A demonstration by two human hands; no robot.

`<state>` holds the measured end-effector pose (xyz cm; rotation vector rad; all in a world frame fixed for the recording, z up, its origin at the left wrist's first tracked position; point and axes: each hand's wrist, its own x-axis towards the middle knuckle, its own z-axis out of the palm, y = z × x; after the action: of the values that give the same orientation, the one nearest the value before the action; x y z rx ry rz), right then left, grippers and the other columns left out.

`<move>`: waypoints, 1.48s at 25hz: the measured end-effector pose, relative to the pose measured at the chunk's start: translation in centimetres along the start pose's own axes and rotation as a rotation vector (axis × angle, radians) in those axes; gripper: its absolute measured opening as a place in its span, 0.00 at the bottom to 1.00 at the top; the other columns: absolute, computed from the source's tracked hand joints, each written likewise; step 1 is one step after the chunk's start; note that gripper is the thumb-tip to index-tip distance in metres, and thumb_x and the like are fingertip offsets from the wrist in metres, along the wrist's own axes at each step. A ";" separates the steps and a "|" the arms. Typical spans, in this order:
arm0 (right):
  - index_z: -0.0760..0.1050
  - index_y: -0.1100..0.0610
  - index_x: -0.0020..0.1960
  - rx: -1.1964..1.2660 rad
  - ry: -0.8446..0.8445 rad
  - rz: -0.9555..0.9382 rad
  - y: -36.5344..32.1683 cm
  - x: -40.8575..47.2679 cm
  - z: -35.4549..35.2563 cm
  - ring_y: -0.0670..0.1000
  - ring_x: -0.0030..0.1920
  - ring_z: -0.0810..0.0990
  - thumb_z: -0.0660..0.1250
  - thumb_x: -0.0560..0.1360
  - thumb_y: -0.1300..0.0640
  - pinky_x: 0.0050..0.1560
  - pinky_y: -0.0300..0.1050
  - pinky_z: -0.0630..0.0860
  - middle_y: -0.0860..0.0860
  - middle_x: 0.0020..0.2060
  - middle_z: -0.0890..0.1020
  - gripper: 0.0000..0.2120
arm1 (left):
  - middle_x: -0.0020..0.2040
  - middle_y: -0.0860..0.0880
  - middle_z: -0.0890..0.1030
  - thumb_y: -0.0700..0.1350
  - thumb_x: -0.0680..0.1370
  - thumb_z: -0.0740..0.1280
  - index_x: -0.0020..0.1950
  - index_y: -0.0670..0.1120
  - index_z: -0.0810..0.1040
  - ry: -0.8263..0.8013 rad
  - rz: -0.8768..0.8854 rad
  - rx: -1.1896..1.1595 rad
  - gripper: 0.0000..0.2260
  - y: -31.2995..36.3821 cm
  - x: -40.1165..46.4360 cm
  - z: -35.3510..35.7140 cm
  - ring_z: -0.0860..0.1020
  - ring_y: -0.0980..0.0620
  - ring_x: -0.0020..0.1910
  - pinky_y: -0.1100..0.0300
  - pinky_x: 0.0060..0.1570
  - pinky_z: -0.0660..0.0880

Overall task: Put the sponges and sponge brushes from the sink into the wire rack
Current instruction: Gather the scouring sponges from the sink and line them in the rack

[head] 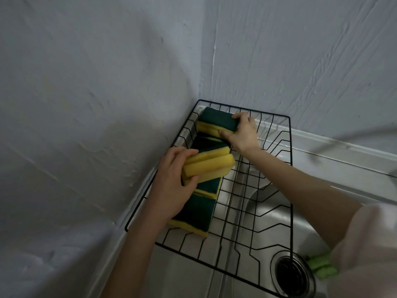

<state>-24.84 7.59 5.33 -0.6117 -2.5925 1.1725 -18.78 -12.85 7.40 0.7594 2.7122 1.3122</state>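
Observation:
A black wire rack (pixel 268 190) spans the far left corner of the steel sink (pixel 268 214). Several yellow sponges with dark green scrub sides lie in a row along the rack's left side, the nearest one (pixel 195 216) flat with its green side up. My left hand (pixel 171 186) grips a yellow sponge (pixel 209 166) with its yellow side up, just above that row. My right hand (pixel 242 132) holds another sponge (pixel 217 120) at the rack's far corner. A light green item (pixel 321 265) lies in the sink by the drain, partly hidden by my right sleeve.
Pale textured walls meet in a corner right behind the rack. The round drain (pixel 292 274) sits at the sink's near right. A white ledge (pixel 333 147) runs along the back of the sink.

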 end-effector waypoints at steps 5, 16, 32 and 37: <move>0.61 0.58 0.66 -0.045 -0.038 0.000 0.3 0.1 0.2 0.59 0.66 0.65 0.70 0.71 0.54 0.65 0.47 0.67 0.60 0.65 0.63 0.28 | 0.57 0.56 0.62 0.38 0.72 0.67 0.63 0.49 0.68 -0.001 -0.006 -0.006 0.21 -0.2 0.2 0.2 0.66 0.57 0.58 0.67 0.53 0.65; 0.71 0.55 0.49 0.542 -0.601 0.420 -0.9 -5.9 -5.8 0.48 0.34 0.76 0.52 0.76 0.37 0.30 0.38 0.74 0.51 0.36 0.77 0.22 | 0.57 0.55 0.63 0.36 0.71 0.67 0.63 0.48 0.69 0.031 0.141 0.033 0.22 1.3 1.6 -0.7 0.64 0.56 0.60 0.68 0.56 0.64; 0.65 0.57 0.53 0.372 -0.249 0.114 0.5 -6.5 -2.6 0.57 0.57 0.77 0.71 0.68 0.64 0.47 0.44 0.77 0.54 0.53 0.73 0.18 | 0.61 0.44 0.71 0.30 0.73 0.60 0.56 0.42 0.73 -0.046 0.146 0.223 0.15 0.3 5.5 1.8 0.67 0.49 0.63 0.66 0.59 0.60; 0.64 0.56 0.49 0.184 -0.158 0.057 1.0 -6.4 -1.3 0.55 0.55 0.76 0.71 0.68 0.61 0.48 0.46 0.75 0.58 0.55 0.74 0.18 | 0.59 0.44 0.74 0.29 0.72 0.59 0.54 0.42 0.75 -0.049 0.135 0.243 0.15 -0.4 6.0 2.1 0.69 0.48 0.61 0.65 0.57 0.61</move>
<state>-18.44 6.07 5.20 -0.5788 -2.5671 1.5145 -23.78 -8.92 6.82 0.9958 2.8582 0.9777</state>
